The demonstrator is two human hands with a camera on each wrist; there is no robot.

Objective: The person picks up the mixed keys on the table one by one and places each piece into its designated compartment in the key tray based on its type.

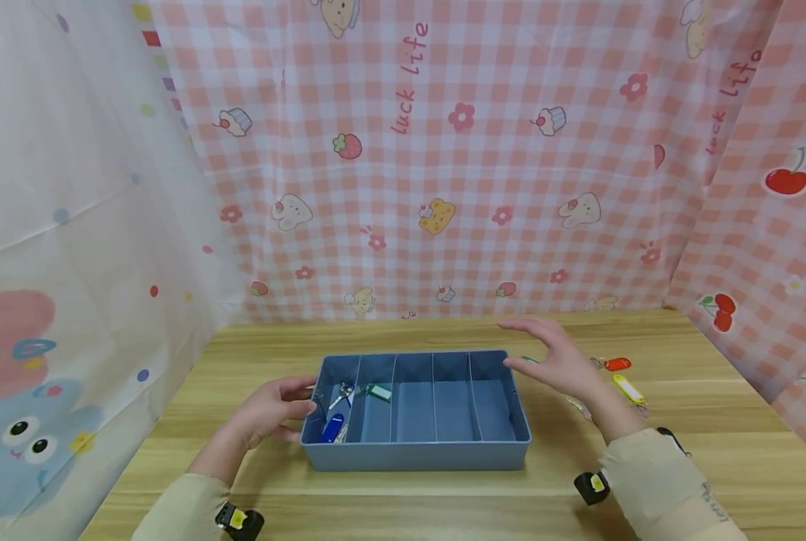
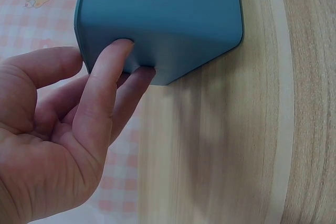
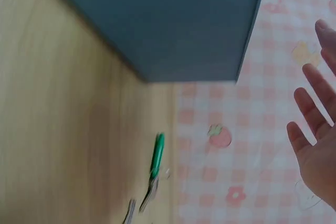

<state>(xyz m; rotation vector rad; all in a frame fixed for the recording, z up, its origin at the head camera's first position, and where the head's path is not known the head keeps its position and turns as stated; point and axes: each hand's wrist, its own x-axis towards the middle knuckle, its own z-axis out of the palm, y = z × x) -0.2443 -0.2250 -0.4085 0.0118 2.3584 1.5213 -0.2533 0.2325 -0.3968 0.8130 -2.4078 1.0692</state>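
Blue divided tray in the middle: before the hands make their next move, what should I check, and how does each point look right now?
1. Tray resting on the table: ok.
2. Left hand at the tray: ok, fingers touch its outer wall.
3. Left hand pressing firmly enough: cannot tell.
4. Right hand free: ok, fingers spread, holding nothing.
5. Blue tag and green tag kept apart: ok, in separate compartments.
6. Every tag inside: not ok, a red tag and yellow tag lie outside.
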